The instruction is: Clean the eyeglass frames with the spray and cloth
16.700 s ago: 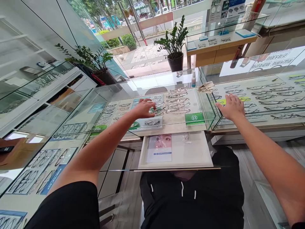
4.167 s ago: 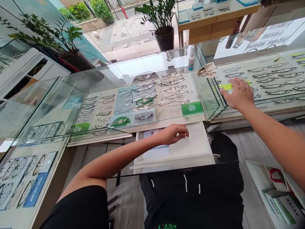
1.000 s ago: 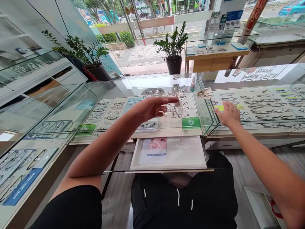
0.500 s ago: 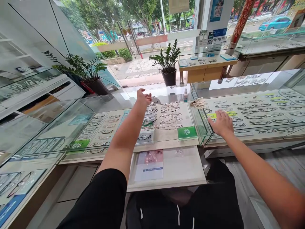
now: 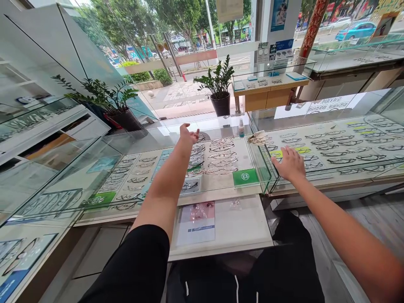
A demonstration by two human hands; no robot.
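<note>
Black-sleeved, the left arm (image 5: 164, 185) is stretched forward; the left hand (image 5: 189, 134) is held left of the small white-and-blue spray bottle (image 5: 241, 129), fingers loosely parted, nothing visibly gripped. Nearer, right of the bottle, the right hand (image 5: 289, 164) is laid, fingers spread. Thin-rimmed eyeglasses (image 5: 222, 156) are displayed in rows left of the bottle. One second ago, the left index finger was extended above them.

rows of eyeglasses (image 5: 222, 156) lie inside a glass counter (image 5: 221, 192). on top, toward the back, stands a spray bottle (image 5: 241, 128), a cloth (image 5: 257, 138) to its right. below, a leaflet (image 5: 197, 223) lies left in an open drawer (image 5: 240, 229).
</note>
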